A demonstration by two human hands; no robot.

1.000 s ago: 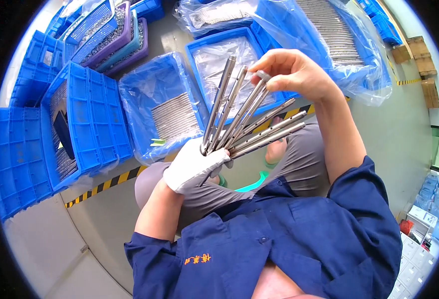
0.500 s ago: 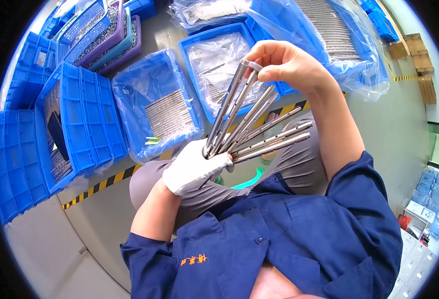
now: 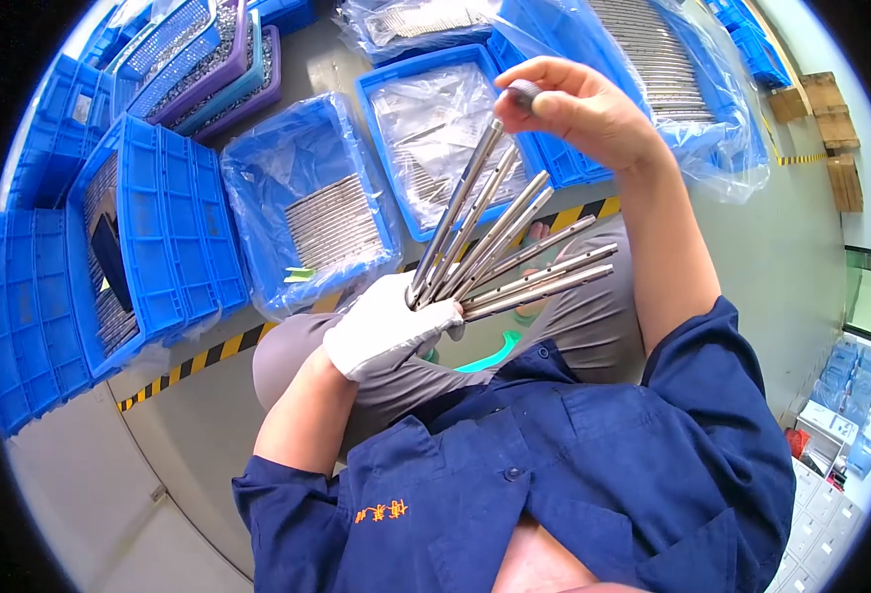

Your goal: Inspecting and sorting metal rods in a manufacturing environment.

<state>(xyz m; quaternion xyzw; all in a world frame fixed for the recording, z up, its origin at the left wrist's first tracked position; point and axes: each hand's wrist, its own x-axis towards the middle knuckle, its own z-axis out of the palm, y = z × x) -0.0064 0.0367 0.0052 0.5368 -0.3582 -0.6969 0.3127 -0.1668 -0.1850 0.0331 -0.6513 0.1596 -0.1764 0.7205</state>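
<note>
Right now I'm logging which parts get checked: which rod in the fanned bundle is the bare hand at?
The topmost, most upright rod: its tip meets the bare right hand, which pinches a small dark piece there. The others fan out free from the gloved left hand.

Bright, even light; curved fisheye edges

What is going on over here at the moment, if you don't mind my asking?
A seated person in a blue work jacket holds a fanned bundle of metal rods in the gloved left hand. The bare right hand is raised above the rod tips, pinching a small dark piece at the top of one rod. On the floor ahead sit blue crates and plastic-lined blue trays holding more rods.
</note>
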